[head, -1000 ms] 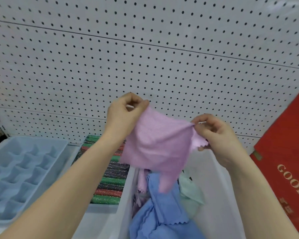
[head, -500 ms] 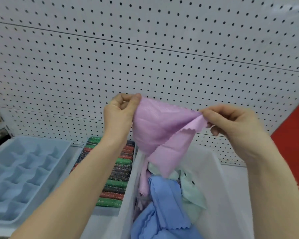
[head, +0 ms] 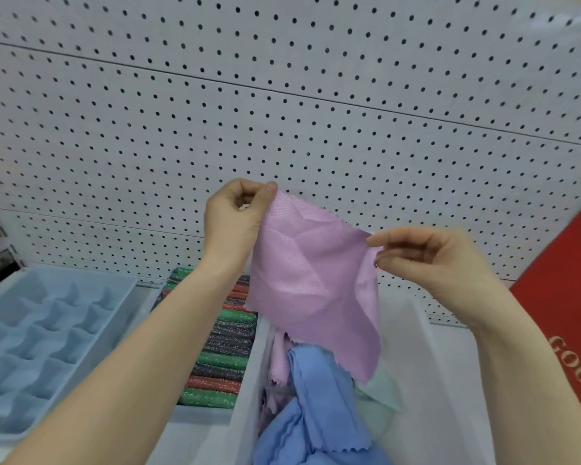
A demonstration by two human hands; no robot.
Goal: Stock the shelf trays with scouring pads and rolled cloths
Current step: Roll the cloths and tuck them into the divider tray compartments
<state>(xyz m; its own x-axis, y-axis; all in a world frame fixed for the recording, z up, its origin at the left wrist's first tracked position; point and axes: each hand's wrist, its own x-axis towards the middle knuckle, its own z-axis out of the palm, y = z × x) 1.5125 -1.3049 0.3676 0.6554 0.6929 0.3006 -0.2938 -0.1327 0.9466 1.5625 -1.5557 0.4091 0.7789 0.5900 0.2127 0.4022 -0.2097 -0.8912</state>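
A pink cloth (head: 311, 280) hangs spread in the air above a white tray (head: 426, 370). My left hand (head: 235, 219) pinches its upper left corner between thumb and fingers. My right hand (head: 430, 260) pinches the upper right corner. Below in the tray lie loose cloths: a blue cloth (head: 316, 407), a pale green cloth (head: 379, 401) and another pink cloth (head: 279, 360). Left of it, a tray holds a row of green, red and dark glittery scouring pads (head: 223, 357), partly hidden by my left forearm.
A pale blue compartment tray (head: 41, 340) sits at the far left on the shelf. A white pegboard wall (head: 282, 95) stands behind everything. A red mat with gold lettering (head: 564, 317) leans at the right edge.
The pink cloth was folded over between my hands; now it hangs opened out flat. Both hands have kept their corners, and the right hand has moved slightly away to the right.
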